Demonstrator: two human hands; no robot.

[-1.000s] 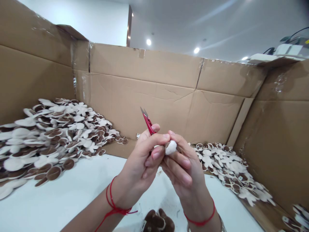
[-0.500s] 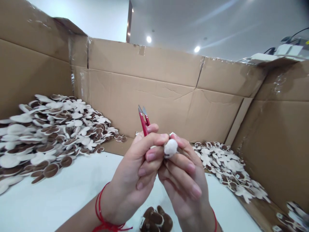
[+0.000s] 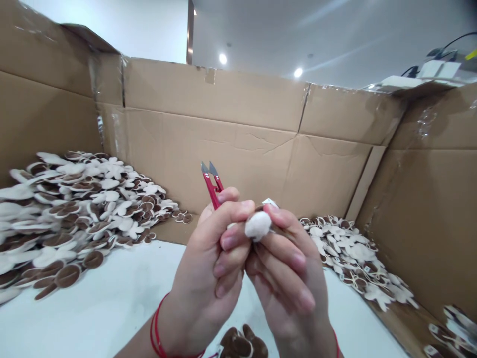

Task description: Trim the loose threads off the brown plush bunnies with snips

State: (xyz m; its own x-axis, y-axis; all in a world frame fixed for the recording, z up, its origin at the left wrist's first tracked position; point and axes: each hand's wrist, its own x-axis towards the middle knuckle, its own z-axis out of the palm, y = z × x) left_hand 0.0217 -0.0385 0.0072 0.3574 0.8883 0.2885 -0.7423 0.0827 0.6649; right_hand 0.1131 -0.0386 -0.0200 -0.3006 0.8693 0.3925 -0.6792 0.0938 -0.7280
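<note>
My left hand is closed around red thread snips, their metal blades pointing up and slightly apart. Its thumb and fingers also pinch a small brown-and-white plush piece. My right hand grips the same piece from the other side, so the hands meet in front of me. A rounded white fluffy end faces me, and a small white tag sticks up behind it. Fingers hide most of the piece. On the table below lies a bundle of brown plush pieces, partly cut off by the frame.
Cardboard walls surround the white tabletop. A large heap of white-and-brown plush pieces is at the left, and a smaller pile at the right. More tagged pieces lie at the lower right corner. White power adapters sit above the right wall.
The snips' blades have spread a little wider. The white end of the piece has shifted slightly left between my fingers and shows broader. My view has moved a little.
</note>
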